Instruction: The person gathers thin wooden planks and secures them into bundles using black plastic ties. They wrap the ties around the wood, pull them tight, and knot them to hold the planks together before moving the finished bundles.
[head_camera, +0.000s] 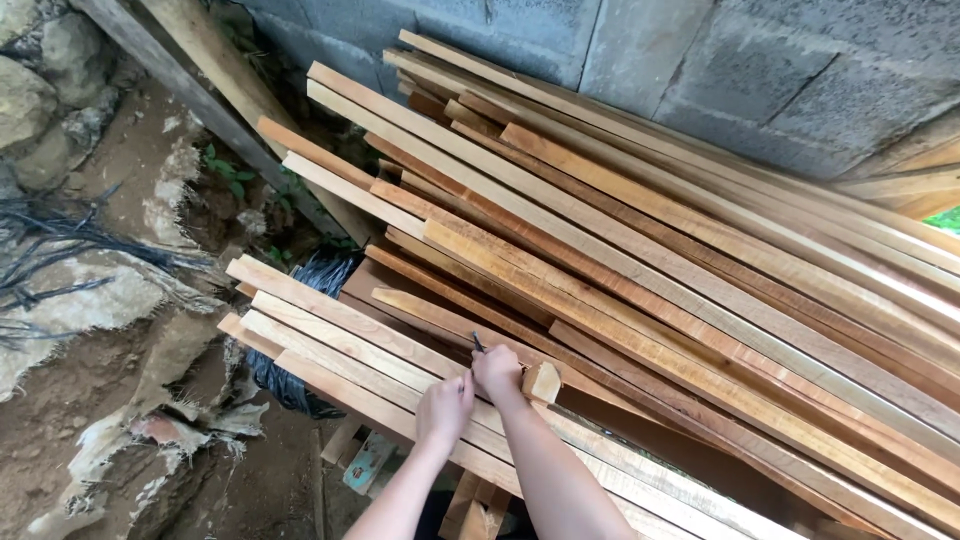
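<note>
Marking with thin dark pencil (477, 342), pinched in closed right hand (497, 372), on pale long wooden plank (340, 345) at stack's near-left corner. Plank axis runs upper-left to lower-right. Left hand (444, 408) curled just beside, resting on same plank; grip unclear.

A grey block wall (700, 70) is seen along the top, its mortar joints plainly visible; to the left of that wall, bare earth ground (90, 400) is spread with pale rough stones (40, 90) and small green weeds (225, 170); further left of the wall, a tangle of black cables (50, 260) is laid over the stones — soft daylight is cast throughout; a green patch (945, 218) is glimpsed at the wall's right end.
</note>
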